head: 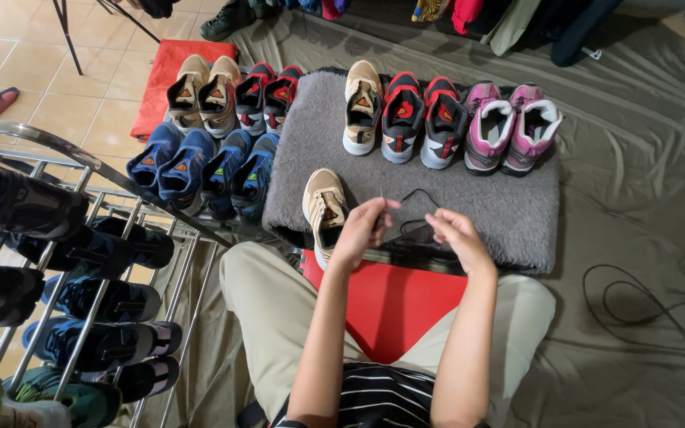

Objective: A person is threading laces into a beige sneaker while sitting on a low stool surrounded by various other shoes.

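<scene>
A thin black shoelace [415, 208] is being pinched between the left hand [361, 230] and right hand [452, 235], held slightly apart above the grey mat [509, 210], just right of a tan sneaker [323, 212].

Black shoelace [415, 208]: thin dark cord, slack, held up between both hands over the near edge of the grey mat [509, 202]. Left hand [361, 230] pinches one end, pale tip sticking up; right hand [452, 234] pinches another stretch. Between them the lace loops toward the mat's middle and sags back; exact run near the fingers is hard to read. Tan shoe [323, 212]: low sneaker, beige upper, white sole, orange lace accents, upright, toe toward the person, at the mat's near-left corner just beside the left hand.
</scene>
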